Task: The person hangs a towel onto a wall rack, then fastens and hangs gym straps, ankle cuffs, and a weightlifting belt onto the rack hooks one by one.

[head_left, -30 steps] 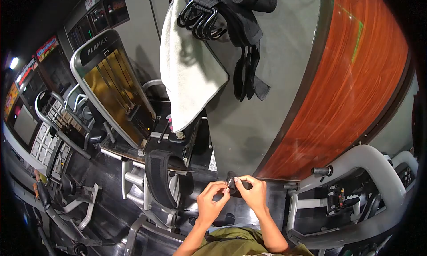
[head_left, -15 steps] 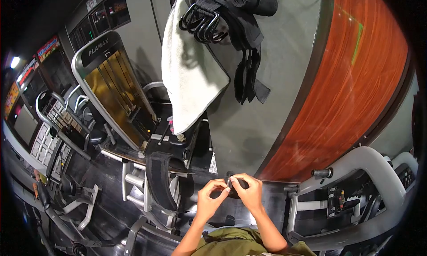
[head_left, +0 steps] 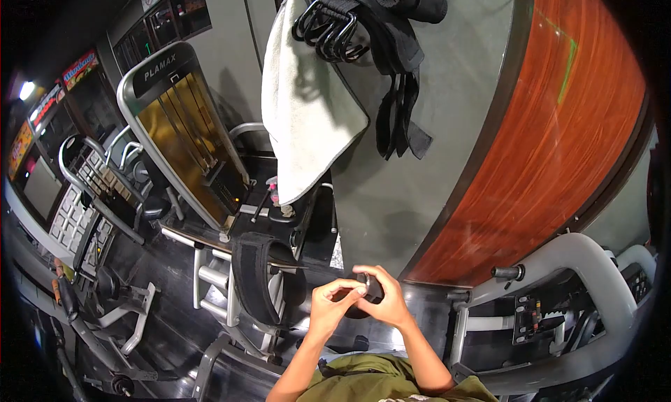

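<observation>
Left hand (head_left: 331, 308) and right hand (head_left: 388, 301) pinch a small dark object (head_left: 375, 287), bright edge (head_left: 367, 280) running up-frame, long axis unclear, dark floor (head_left: 428, 314) stretching rightward.

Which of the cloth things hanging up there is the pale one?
The white towel, at the left of the hanging group; the straps beside it are black.

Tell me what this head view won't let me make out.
Head view:
Small dark item: full shape, partly covered by left hand and right hand.
Black straps: upper part, cut off by the top edge.
Colourful signs at far left: wording, too small and blurred.
</observation>
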Available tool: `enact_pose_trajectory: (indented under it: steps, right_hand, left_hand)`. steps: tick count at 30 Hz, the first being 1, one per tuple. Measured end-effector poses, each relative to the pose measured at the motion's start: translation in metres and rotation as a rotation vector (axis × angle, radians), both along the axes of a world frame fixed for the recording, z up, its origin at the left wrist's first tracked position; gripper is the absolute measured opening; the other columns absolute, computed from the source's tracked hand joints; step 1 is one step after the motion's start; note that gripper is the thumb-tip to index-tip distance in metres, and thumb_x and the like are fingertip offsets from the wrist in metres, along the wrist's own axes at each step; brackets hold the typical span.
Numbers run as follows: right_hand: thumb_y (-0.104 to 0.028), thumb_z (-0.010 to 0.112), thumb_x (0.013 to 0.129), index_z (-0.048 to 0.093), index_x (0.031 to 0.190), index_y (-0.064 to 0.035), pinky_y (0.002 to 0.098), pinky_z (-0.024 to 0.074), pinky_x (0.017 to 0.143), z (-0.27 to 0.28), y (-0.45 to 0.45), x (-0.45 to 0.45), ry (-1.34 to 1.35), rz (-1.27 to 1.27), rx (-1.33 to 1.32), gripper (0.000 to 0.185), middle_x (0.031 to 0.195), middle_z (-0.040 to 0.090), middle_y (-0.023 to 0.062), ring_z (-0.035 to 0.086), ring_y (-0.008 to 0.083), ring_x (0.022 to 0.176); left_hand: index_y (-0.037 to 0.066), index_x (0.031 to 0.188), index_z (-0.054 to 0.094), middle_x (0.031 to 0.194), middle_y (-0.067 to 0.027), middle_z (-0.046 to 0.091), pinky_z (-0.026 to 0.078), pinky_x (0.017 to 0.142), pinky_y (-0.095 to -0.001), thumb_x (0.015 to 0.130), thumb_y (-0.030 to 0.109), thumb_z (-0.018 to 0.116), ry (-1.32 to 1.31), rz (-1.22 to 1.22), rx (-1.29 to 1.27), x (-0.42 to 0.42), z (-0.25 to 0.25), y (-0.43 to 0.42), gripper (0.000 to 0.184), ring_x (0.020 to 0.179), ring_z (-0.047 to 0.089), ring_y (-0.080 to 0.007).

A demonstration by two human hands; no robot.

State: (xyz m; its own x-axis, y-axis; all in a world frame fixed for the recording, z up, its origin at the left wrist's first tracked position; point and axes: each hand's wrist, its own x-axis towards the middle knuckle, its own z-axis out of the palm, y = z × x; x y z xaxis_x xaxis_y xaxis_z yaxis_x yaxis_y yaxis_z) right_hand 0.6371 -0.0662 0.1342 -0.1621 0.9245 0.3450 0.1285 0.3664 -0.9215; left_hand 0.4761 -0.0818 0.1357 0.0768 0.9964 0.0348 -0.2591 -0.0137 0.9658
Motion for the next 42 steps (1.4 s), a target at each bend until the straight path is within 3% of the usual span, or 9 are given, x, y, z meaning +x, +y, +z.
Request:
enact_pose_trajectory:
  steps: [7,17,21,25,27,29,33,37,42]
  right_hand:
    - [-0.015,0.085,0.071,0.069,0.117,-0.0054,0.0330,0.0502,0.083,0.012,0.008,-0.002,-0.047,-0.012,0.078,0.050,0.099,0.068,0.0095,0.065,0.0212,0.090]
    - [-0.025,0.092,0.068,0.071,0.116,-0.0048,0.0365,0.0481,0.097,0.014,0.026,0.010,-0.080,-0.100,0.181,0.055,0.114,0.064,0.0092,0.062,0.0243,0.110]
    - [-0.023,0.090,0.071,0.070,0.118,-0.0040,0.0359,0.0436,0.103,-0.003,0.037,0.021,0.041,-0.098,0.090,0.055,0.117,0.061,0.0094,0.057,0.0231,0.118]
    - [-0.026,0.084,0.079,0.065,0.122,0.0002,0.0348,0.0379,0.108,-0.010,0.042,0.029,0.165,-0.027,-0.072,0.053,0.125,0.061,0.0093,0.052,0.0213,0.128]
    - [-0.033,0.080,0.084,0.063,0.125,0.0000,0.0390,0.0453,0.105,-0.023,0.045,0.027,0.232,-0.001,-0.122,0.055,0.125,0.062,0.0121,0.056,0.0237,0.125]
    - [-0.034,0.077,0.089,0.064,0.126,-0.0011,0.0380,0.0453,0.105,-0.032,0.048,0.026,0.570,0.156,-0.392,0.051,0.131,0.059,0.0099,0.057,0.0233,0.122]
    - [-0.055,0.060,0.096,0.050,0.135,-0.0050,0.0566,0.0595,0.091,-0.031,0.050,0.016,0.850,0.241,-0.509,0.064,0.132,0.058,0.0147,0.061,0.0343,0.119]
    - [-0.060,0.050,0.098,0.049,0.132,-0.0089,0.0600,0.0574,0.092,-0.026,0.051,0.008,1.005,0.226,-0.632,0.062,0.133,0.058,0.0162,0.060,0.0358,0.121]
    - [-0.067,0.048,0.095,0.058,0.125,-0.0181,0.0542,0.0610,0.088,-0.018,0.054,0.001,1.159,0.184,-0.753,0.058,0.133,0.060,0.0163,0.061,0.0388,0.122]
  left_hand:
    - [-0.004,0.099,0.074,0.093,-0.0105,0.074,0.056,0.075,-0.0270,0.087,-0.004,0.073,-0.044,0.041,0.023,-0.005,0.009,0.006,0.012,0.081,0.069,-0.0136]
    - [0.011,0.106,0.050,0.086,-0.0001,0.062,0.061,0.077,-0.0335,0.091,0.001,0.066,-0.397,0.060,0.026,-0.046,0.065,0.035,0.024,0.079,0.069,-0.0144]
    - [0.010,0.111,0.050,0.096,-0.0082,0.069,0.065,0.078,-0.0368,0.095,0.003,0.058,-0.505,0.060,0.073,-0.066,0.082,0.046,0.019,0.083,0.073,-0.0222]
    - [0.003,0.118,0.051,0.100,-0.0070,0.061,0.064,0.087,-0.0426,0.093,-0.002,0.056,-0.479,0.062,0.120,-0.072,0.101,0.049,0.026,0.092,0.072,-0.0233]
    - [0.001,0.120,0.052,0.101,-0.0079,0.061,0.063,0.087,-0.0435,0.093,-0.002,0.056,-0.471,0.059,0.144,-0.067,0.107,0.045,0.028,0.094,0.071,-0.0239]
    - [-0.001,0.122,0.052,0.102,-0.0088,0.062,0.063,0.088,-0.0444,0.093,-0.003,0.056,-0.462,0.054,0.168,-0.064,0.107,0.044,0.030,0.096,0.071,-0.0245]
    - [-0.005,0.118,0.059,0.109,-0.0142,0.065,0.063,0.087,-0.0448,0.091,0.000,0.061,-0.252,-0.045,0.139,-0.059,0.099,0.033,0.028,0.098,0.071,-0.0257]
    - [-0.004,0.115,0.068,0.101,-0.0076,0.068,0.057,0.080,-0.0270,0.089,-0.003,0.066,-0.231,-0.066,0.036,-0.055,0.088,0.022,0.026,0.085,0.067,-0.0111]
    - [-0.001,0.105,0.069,0.096,-0.0035,0.066,0.055,0.078,-0.0249,0.087,-0.004,0.069,-0.273,-0.070,-0.010,-0.062,0.064,0.014,0.018,0.087,0.066,-0.0111]
